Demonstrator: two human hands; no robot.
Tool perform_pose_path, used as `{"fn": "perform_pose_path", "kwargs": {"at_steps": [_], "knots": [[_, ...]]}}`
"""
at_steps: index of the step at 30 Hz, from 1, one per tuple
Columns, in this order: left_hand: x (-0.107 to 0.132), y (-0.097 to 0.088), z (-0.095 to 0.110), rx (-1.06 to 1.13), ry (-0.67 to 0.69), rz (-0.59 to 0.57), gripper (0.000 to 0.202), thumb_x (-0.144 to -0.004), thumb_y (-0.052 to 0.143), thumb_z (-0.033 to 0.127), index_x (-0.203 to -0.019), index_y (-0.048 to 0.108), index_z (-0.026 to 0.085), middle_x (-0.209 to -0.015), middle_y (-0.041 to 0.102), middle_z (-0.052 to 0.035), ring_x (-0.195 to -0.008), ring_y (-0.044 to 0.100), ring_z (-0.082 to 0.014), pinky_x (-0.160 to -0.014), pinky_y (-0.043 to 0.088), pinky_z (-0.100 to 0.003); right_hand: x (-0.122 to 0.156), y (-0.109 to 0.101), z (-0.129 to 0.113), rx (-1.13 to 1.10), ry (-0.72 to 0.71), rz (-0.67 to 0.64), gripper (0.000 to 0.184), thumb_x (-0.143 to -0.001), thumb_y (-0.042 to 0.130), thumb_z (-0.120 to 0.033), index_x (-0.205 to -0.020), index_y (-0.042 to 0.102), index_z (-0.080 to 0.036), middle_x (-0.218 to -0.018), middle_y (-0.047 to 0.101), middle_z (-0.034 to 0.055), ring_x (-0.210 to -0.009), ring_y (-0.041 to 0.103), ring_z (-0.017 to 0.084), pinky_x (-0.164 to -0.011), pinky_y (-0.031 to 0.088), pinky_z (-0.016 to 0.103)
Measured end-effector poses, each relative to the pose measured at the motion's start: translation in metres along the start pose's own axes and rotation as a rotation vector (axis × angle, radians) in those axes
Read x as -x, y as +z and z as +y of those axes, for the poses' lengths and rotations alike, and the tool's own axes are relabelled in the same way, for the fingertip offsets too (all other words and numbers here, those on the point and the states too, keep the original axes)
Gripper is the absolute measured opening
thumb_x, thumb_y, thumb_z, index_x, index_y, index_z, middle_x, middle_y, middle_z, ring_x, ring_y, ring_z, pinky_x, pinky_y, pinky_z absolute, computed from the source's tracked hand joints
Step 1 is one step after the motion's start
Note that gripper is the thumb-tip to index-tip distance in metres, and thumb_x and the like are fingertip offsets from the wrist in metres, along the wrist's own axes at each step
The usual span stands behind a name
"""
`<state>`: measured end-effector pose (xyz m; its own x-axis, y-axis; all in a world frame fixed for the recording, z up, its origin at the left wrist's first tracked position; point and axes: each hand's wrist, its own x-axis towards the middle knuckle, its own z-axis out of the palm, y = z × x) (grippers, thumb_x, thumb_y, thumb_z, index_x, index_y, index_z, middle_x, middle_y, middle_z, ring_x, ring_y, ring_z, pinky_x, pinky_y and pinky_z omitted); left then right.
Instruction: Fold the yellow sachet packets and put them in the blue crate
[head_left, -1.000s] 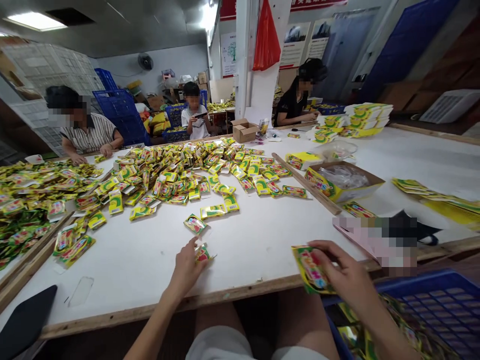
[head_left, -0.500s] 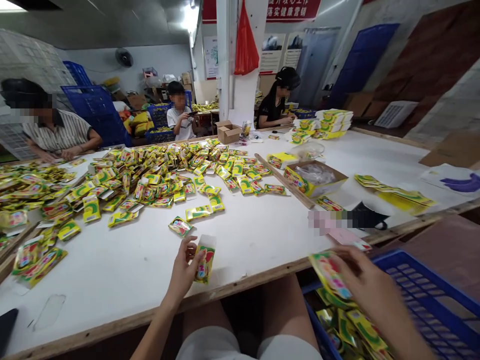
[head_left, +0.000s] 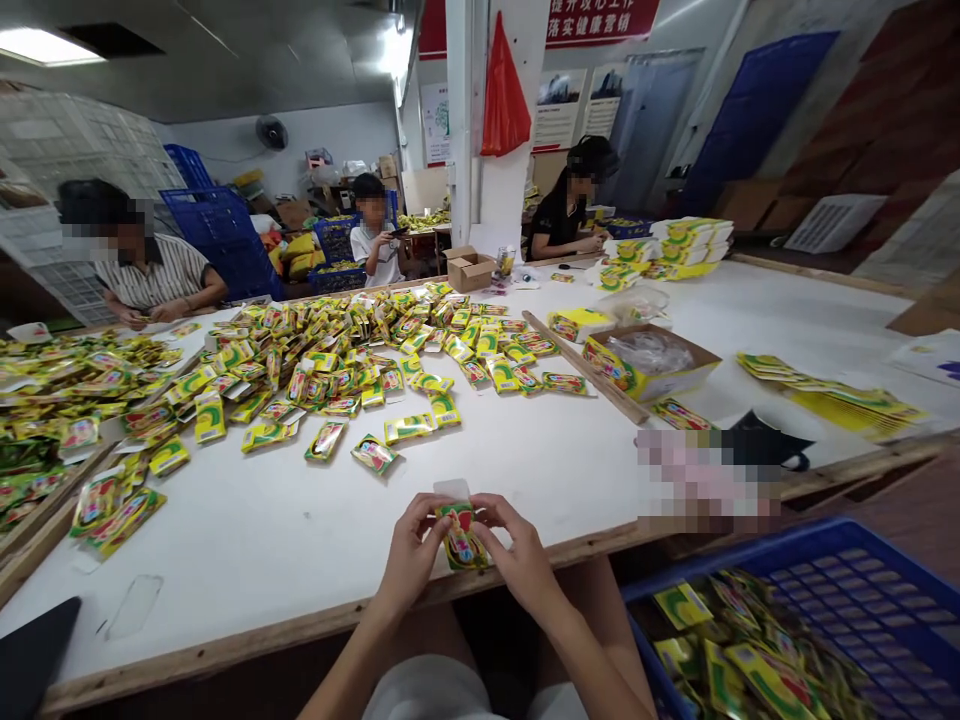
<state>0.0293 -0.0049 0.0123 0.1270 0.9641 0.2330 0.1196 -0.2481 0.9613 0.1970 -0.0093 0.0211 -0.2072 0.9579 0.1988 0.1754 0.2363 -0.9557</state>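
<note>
Just above the table's near edge, my left hand [head_left: 414, 548] and my right hand [head_left: 519, 550] close from either side on a small yellow-and-green printed box [head_left: 463, 548]. A white flap [head_left: 451, 490] stands open at its top. Both thumbs press on the printed front, while the other fingers go behind it. I cannot tell whether a packet sits partly inside the box. Beyond my hands lie a loose packet [head_left: 376, 454] and another one [head_left: 327, 440], both flat on the white table.
A large heap of yellow boxes [head_left: 337, 350] covers the left and middle. A blue crate [head_left: 847, 545] of packets stands low at right. On the table lie a wooden strip [head_left: 585, 370], a carton [head_left: 675, 380] with clear bags, and a dark flat object [head_left: 37, 650]. Three people sit beyond.
My right hand has come from over the blue crate to the box, and the packet it carried no longer shows separately. My left hand has shifted right and down. Another loose packet now lies beyond my hands.
</note>
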Motion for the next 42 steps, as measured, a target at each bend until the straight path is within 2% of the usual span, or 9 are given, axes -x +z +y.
{"fn": "perform_pose_path", "kwargs": {"at_steps": [8,11,13,16,19,23,31,39,42], "knots": [[-0.006,0.001,-0.01,0.026,-0.027,0.089,0.022,-0.084,0.058,0.029,-0.101,0.065,0.017,-0.111,0.056,-0.0087,-0.102,0.055,-0.0189,-0.086,0.045,-0.029,-0.028,-0.016,-0.003,0.133,-0.057,-0.135,0.015,-0.088,0.047,-0.025,-0.097,0.056,-0.018,-0.091,0.061,0.0025,-0.082,0.057,0.013,-0.076,0.045,0.024],[-0.008,0.002,-0.012,0.123,-0.045,0.118,0.032,-0.083,0.061,0.028,-0.113,0.054,0.019,-0.097,0.058,-0.0052,-0.087,0.056,-0.0149,-0.077,0.047,-0.027,-0.033,-0.01,0.001,0.146,-0.095,-0.08,0.009,-0.085,0.049,-0.02,-0.087,0.056,-0.016,-0.09,0.06,0.0033,-0.084,0.056,0.013,-0.078,0.045,0.024],[-0.009,0.0,-0.011,0.151,-0.021,0.147,0.042,-0.083,0.061,0.026,-0.121,0.044,0.021,-0.087,0.056,-0.0011,-0.08,0.055,-0.0124,-0.075,0.046,-0.026,-0.035,-0.005,0.004,0.083,-0.092,-0.038,0.015,-0.083,0.049,-0.019,-0.098,0.054,-0.016,-0.094,0.06,0.0038,-0.086,0.057,0.013,-0.08,0.046,0.025],[-0.011,-0.005,-0.009,0.039,-0.007,0.092,0.028,-0.084,0.06,0.027,-0.11,0.053,0.019,-0.09,0.055,-0.0027,-0.085,0.055,-0.0133,-0.078,0.045,-0.027,-0.036,-0.001,0.008,0.023,-0.068,-0.042,0.028,-0.084,0.048,-0.018,-0.112,0.05,-0.016,-0.098,0.06,0.0051,-0.088,0.058,0.013,-0.083,0.046,0.027],[-0.01,-0.007,-0.007,-0.068,-0.019,0.018,0.019,-0.086,0.057,0.032,-0.093,0.062,0.014,-0.095,0.057,-0.0068,-0.091,0.055,-0.0164,-0.079,0.045,-0.028,-0.035,-0.001,0.007,0.056,-0.054,-0.113,0.017,-0.085,0.049,-0.022,-0.097,0.06,-0.015,-0.097,0.061,0.0057,-0.089,0.058,0.014,-0.082,0.046,0.026],[-0.009,-0.002,-0.005,-0.069,-0.043,0.086,0.022,-0.086,0.056,0.034,-0.088,0.063,0.013,-0.087,0.059,-0.0068,-0.084,0.056,-0.016,-0.076,0.045,-0.028,-0.036,-0.002,0.002,0.108,-0.036,-0.09,0.018,-0.084,0.054,-0.031,-0.086,0.062,-0.014,-0.088,0.061,0.0045,-0.082,0.057,0.014,-0.076,0.045,0.026],[-0.015,0.004,-0.006,0.048,-0.156,0.177,0.027,-0.083,0.059,0.037,-0.088,0.06,0.011,-0.08,0.061,-0.0055,-0.074,0.053,-0.0136,-0.069,0.043,-0.025,-0.045,-0.004,-0.009,0.138,0.028,-0.082,0.019,-0.086,0.052,-0.031,-0.081,0.059,-0.014,-0.074,0.061,0.0012,-0.07,0.055,0.011,-0.066,0.042,0.023],[-0.001,-0.002,-0.002,-0.028,-0.029,0.01,0.023,-0.086,0.056,0.033,-0.097,0.066,0.015,-0.096,0.061,-0.0083,-0.093,0.057,-0.0182,-0.082,0.045,-0.03,-0.03,0.003,0.002,0.025,0.02,-0.132,0.018,-0.086,0.051,-0.029,-0.091,0.061,-0.015,-0.088,0.064,0.0038,-0.083,0.059,0.014,-0.077,0.046,0.025],[-0.01,-0.023,-0.006,-0.23,0.085,-0.074,0.027,-0.09,0.048,0.027,-0.112,0.062,0.02,-0.114,0.057,-0.0088,-0.108,0.053,-0.0186,-0.093,0.042,-0.033,-0.023,-0.022,-0.003,0.141,-0.013,-0.025,0.021,-0.087,0.048,-0.031,-0.088,0.062,-0.016,-0.088,0.064,0.0044,-0.085,0.059,0.015,-0.077,0.046,0.025]]}}
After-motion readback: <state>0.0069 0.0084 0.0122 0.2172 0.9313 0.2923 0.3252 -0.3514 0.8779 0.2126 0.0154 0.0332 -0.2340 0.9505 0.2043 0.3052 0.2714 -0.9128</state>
